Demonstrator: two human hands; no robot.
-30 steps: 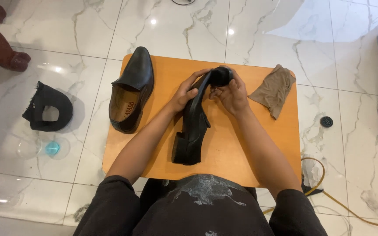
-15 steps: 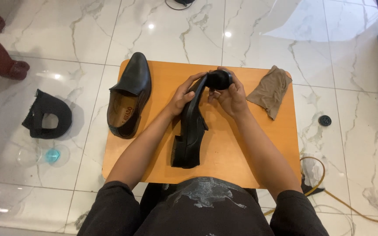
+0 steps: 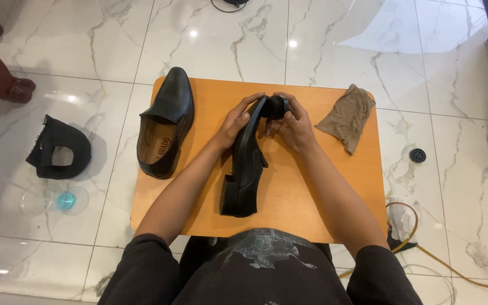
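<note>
The person sits at a small orange wooden bench (image 3: 312, 209) and has a black leather shoe (image 3: 245, 164) turned on its side near the middle of the top, heel toward their body at six o'clock and toe pointing away at twelve. The left hand (image 3: 234, 121) cups the shoe's upper from the nine o'clock side, fingers wrapped over the toe end; its grip is closed on the shoe. The right hand (image 3: 293, 125) sits at the three o'clock side of the toe, its grip closed around a small round black object (image 3: 278, 106), pressed against the toe; whether it is a tin or an applicator I cannot tell. The heel block rests on the bench surface.

At nine o'clock from the held shoe, well apart from it, a second black shoe (image 3: 165, 121) stands upright on its sole, its tan lining showing, toe toward twelve o'clock. At three o'clock, near the bench's far right corner, lies a crumpled brown cloth (image 3: 347, 117), apart from the right hand.

On the marble floor (image 3: 86, 56) to the left of the bench lies a black curved scrap of material (image 3: 59, 148), with a clear container with a blue patch (image 3: 57, 200) just below it. To the right of the bench a small black cap (image 3: 417, 155) lies on the floor, and a yellow cable (image 3: 413, 243) trails at about four o'clock.
</note>
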